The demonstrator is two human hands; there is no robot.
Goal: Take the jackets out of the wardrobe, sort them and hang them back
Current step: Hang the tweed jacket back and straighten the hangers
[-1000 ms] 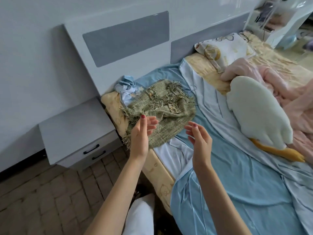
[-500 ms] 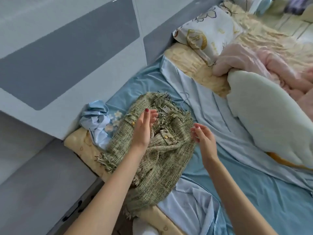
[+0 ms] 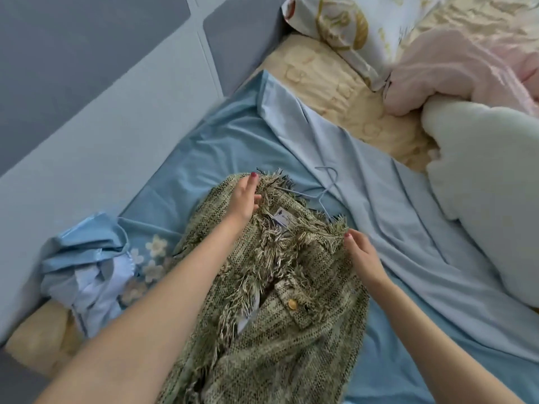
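Note:
A green tweed jacket (image 3: 291, 330) with fringed edges and gold buttons lies on the blue bedsheet (image 3: 408, 287), collar away from me. My left hand (image 3: 243, 196) rests on its left shoulder near the collar, fingers curling into the fringe. My right hand (image 3: 361, 255) pinches the fringe at its right shoulder. A thin light-blue wire hanger (image 3: 323, 191) lies on the sheet just beyond the collar, partly under the jacket.
A crumpled light-blue garment (image 3: 87, 266) with flower trim lies left of the jacket by the grey headboard (image 3: 102, 83). A white plush toy (image 3: 490, 199), pink blanket (image 3: 455, 68) and patterned pillow (image 3: 350, 24) fill the right.
Both hands have come down from above the jacket onto its shoulders and taken hold of the fringe. The view has moved closer over the bed.

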